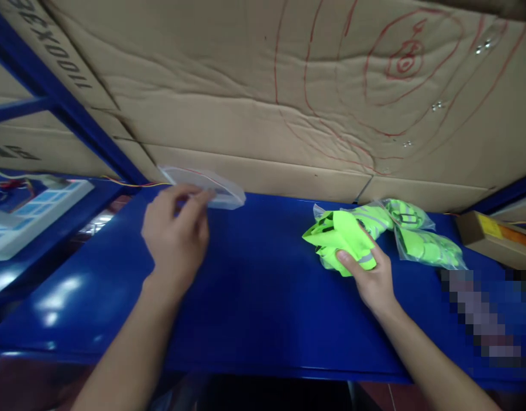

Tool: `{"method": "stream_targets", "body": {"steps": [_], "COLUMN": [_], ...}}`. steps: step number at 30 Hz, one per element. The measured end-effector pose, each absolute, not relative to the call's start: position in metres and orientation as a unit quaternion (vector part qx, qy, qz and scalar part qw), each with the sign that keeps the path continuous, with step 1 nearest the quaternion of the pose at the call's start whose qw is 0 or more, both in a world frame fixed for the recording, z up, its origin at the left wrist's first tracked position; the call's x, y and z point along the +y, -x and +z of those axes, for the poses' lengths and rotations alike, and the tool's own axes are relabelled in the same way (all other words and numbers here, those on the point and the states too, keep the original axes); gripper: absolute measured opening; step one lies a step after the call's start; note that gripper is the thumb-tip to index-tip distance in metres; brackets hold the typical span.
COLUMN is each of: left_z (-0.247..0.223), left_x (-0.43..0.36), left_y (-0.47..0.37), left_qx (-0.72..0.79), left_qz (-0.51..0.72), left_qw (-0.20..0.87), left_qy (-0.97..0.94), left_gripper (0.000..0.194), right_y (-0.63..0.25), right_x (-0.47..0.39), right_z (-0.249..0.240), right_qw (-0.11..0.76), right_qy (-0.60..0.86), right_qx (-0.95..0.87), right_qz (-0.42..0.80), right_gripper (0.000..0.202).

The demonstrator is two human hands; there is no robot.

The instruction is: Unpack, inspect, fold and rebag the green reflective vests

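My right hand is wrapped round a folded neon-yellow vest with a grey reflective strip, above the right half of the blue table. On the left, my left hand has its fingers curled, thumb and forefinger close together, beside a clear plastic bag near the cardboard wall. Its fingertips overlap the bag's edge; whether they pinch it is hard to make out. Behind the held vest lie several bagged neon-yellow vests, partly overlapping.
A cardboard wall with red drawn rings stands behind the table. At the far right is an open cardboard box. A white-and-blue tray and wires lie at the left, past a blue frame post.
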State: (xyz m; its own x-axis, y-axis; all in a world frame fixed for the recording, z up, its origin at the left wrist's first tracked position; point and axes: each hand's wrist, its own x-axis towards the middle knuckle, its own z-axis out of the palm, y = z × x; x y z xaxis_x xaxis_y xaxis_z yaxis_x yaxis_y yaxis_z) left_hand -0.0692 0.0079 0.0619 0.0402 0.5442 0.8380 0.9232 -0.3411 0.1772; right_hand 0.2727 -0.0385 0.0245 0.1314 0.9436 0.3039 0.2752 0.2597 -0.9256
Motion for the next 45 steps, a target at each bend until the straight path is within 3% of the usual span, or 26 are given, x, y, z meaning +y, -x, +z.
{"method": "stream_targets", "body": {"steps": [4,7,11,17,22,30,35,40,45], "left_z": [0.047,0.039,0.034,0.034,0.030,0.036,0.033,0.038,0.052], "left_x": [0.003,-0.003,-0.008,-0.011,-0.010,-0.010,-0.001,-0.002,-0.023], "left_y": [0.035,0.011,0.001,0.003,-0.001,0.000,0.009,0.013,-0.005], "left_qx": [-0.375,-0.293,-0.265,-0.259,-0.311,-0.404,-0.513,-0.556,-0.474], "left_qz": [-0.296,-0.235,-0.289,-0.379,-0.394,-0.352,-0.291,-0.337,-0.411], "left_qw": [0.284,0.237,0.109,0.103,0.085,0.171,0.157,0.019,-0.352], "left_qy": [0.831,0.896,0.914,0.882,0.861,0.827,0.792,0.760,0.695], "left_gripper": [0.028,0.027,0.021,0.023,0.024,0.029,0.026,0.030,0.046], "right_y": [-0.268,-0.266,-0.262,-0.254,-0.258,-0.270,-0.264,-0.256,-0.252], "right_x": [-0.058,-0.067,-0.065,-0.058,-0.056,-0.054,-0.054,-0.052,-0.052], "right_z": [0.028,0.029,0.031,0.030,0.024,0.018,0.019,0.024,0.019], "right_qw": [0.521,0.497,0.486,0.485,0.491,0.407,0.395,0.414,0.440], "right_qy": [0.507,0.493,0.508,0.531,0.515,0.444,0.444,0.477,0.457], "right_qx": [-0.652,-0.684,-0.688,-0.676,-0.657,-0.540,-0.500,-0.456,-0.441], "right_qz": [0.216,0.205,0.182,0.162,0.249,0.588,0.630,0.627,0.634], "right_gripper": [0.061,0.059,0.057,0.058,0.062,0.083,0.079,0.078,0.098]}}
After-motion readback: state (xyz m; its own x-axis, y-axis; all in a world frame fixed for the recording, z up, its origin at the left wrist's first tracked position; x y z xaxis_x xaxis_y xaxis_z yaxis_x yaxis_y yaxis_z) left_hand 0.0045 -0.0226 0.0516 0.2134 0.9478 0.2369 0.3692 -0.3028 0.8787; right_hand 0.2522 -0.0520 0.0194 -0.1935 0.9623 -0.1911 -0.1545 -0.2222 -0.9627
